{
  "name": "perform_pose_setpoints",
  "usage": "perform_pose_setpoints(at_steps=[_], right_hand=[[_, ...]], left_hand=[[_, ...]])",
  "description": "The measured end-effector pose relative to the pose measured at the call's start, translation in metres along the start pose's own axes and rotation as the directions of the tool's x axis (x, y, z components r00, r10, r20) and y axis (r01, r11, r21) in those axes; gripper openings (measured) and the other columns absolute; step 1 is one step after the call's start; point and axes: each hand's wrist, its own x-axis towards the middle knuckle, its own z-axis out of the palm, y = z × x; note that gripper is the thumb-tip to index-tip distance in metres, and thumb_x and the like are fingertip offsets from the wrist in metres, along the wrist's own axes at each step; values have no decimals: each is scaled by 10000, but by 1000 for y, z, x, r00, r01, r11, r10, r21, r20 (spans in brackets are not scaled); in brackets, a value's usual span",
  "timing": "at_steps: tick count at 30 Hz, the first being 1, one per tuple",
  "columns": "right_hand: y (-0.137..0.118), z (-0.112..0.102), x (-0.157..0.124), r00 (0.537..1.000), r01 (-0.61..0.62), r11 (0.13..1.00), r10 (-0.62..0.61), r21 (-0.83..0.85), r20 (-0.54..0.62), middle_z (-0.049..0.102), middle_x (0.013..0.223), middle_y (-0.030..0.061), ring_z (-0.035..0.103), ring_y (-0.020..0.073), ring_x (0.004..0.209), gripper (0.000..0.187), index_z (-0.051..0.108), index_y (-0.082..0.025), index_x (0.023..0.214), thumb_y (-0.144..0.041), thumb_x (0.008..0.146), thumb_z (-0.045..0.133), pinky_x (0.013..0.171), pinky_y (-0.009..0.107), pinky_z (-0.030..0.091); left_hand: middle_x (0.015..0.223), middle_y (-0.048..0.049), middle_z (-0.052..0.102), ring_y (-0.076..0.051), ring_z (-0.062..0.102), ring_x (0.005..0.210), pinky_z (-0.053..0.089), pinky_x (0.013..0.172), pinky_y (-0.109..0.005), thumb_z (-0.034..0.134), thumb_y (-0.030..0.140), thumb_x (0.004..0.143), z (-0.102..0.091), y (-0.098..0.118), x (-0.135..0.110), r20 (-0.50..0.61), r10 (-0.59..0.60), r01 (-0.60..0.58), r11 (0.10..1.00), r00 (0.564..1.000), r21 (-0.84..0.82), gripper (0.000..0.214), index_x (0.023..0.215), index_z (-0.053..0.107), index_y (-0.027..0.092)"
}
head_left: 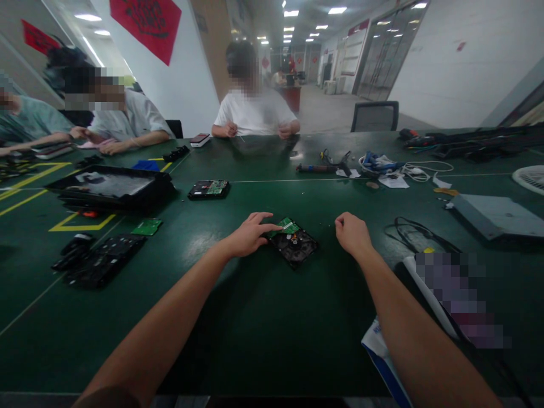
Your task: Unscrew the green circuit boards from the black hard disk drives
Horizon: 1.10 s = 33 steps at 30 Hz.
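Observation:
A hard drive (294, 245) lies turned cornerwise on the green table, its green circuit board (288, 226) facing up. My left hand (250, 235) is at its left side with fingers spread, one fingertip resting on the board's edge. To the right of the drive, my right hand (352, 232) is apart from it, low over the table. Its fingers are curled together; whatever they may hold is hidden. A few tiny specks, perhaps screws (325, 225), lie between the drive and my right hand.
Another hard drive (208, 189) sits farther back. At left are a black tray (114, 184), black drive parts (104, 260) and a loose green board (147, 226). At right are a grey metal box (499, 218), cables (419, 229) and an electric screwdriver (317, 168). People sit across the table.

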Motion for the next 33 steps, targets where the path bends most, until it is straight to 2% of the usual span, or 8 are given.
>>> perform_pose_setpoints(at_steps=[3, 7, 10, 12, 14, 20, 26, 33], right_hand=[[2, 1, 1, 1000, 2, 1000, -2, 7, -12, 738, 994, 113, 683, 237, 886, 167, 672, -173, 982, -251, 992, 525, 809, 347, 467], [0, 2, 1, 999, 31, 1000, -31, 4, -14, 750, 958, 95, 690, 237, 873, 155, 681, -183, 948, -252, 978, 546, 800, 341, 469], [-3, 2, 0, 999, 41, 999, -41, 2, -15, 755, 952, 86, 694, 235, 876, 130, 689, -196, 931, -247, 958, 573, 800, 336, 469], [-4, 0, -1, 999, 33, 999, -33, 12, -15, 756, 943, 78, 694, 232, 867, 117, 694, -204, 920, -245, 946, 587, 792, 333, 469], [-4, -1, -2, 1000, 17, 999, -17, 28, -12, 756, 926, 67, 691, 226, 846, 106, 695, -210, 905, -246, 936, 600, 776, 329, 469], [-1, 1, -1, 999, 9, 999, -7, 48, -41, 754, 929, 61, 682, 216, 826, 115, 692, -209, 917, -269, 941, 596, 746, 324, 463], [3, 3, 1, 999, -12, 996, 15, 89, -35, 763, 982, 64, 692, 232, 881, 162, 702, -208, 1053, -270, 926, 623, 766, 337, 474], [9, 5, 3, 991, 125, 983, -119, 132, -55, 780, 1053, 38, 702, 232, 986, 139, 736, -231, 1009, -285, 956, 620, 903, 357, 482]], left_hand=[[1584, -54, 462, -301, 386, 1500, 365, 1213, -551, 491, 29, 866, 8, 6, -1, -50, -46, 49, 997, 998, 60, 690, 1449, 600, 381], [1578, -100, 484, -294, 405, 1490, 355, 1225, -521, 457, 94, 914, 26, 42, -1, -138, -96, 106, 992, 986, 66, 626, 1506, 529, 283], [1622, -124, 433, -344, 326, 1541, 182, 1284, -593, 481, 423, 1018, 44, 77, 0, -179, -108, 126, 988, 978, 90, 585, 1573, 417, 248], [1646, -165, 386, -385, 295, 1551, 143, 1281, -625, 504, 636, 974, 56, 94, 0, -207, -106, 126, 988, 972, 84, 763, 1590, 369, 207], [1646, -210, 370, -426, 291, 1545, 116, 1277, -646, 541, 723, 915, 64, 102, 1, -244, -115, 139, 987, 963, 84, 898, 1591, 356, 160], [1642, -225, 376, -396, 316, 1538, 146, 1283, -588, 592, 618, 918, 64, 91, -1, -235, -63, 94, 988, 970, 123, 915, 1618, 294, 108], [1649, -153, 390, -355, 325, 1542, 205, 1286, -536, 645, 616, 878, 50, 77, -10, -139, 44, -33, 996, 989, 85, 913, 1626, 319, 206], [1670, -124, 369, -339, 321, 1549, 207, 1295, -527, 677, 586, 861, 49, 80, -12, -104, 173, -170, 985, 979, 38, 921, 1632, 318, 235]])
